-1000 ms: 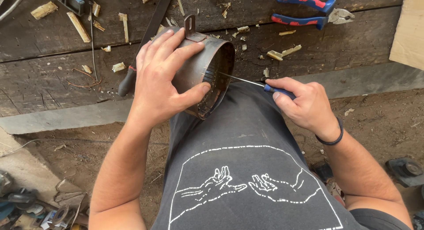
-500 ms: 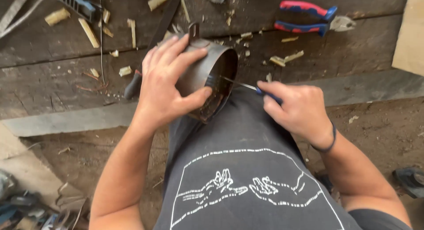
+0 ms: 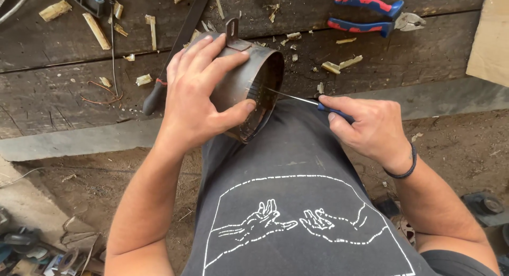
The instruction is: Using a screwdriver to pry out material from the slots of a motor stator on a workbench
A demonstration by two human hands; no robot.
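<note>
Left forearm extends up from lower left, bare, wrist straight. Left hand (image 3: 199,93) is spread palm-down in a wrapping grip, fingers fanned and curved, thumb pressed across toward the right. Right forearm enters from lower right, a dark band at the wrist. Right hand (image 3: 366,126) is curled in a pinch, thumb and forefinger pointing left, knuckles up.

no packages, labels, signs, screens
</note>
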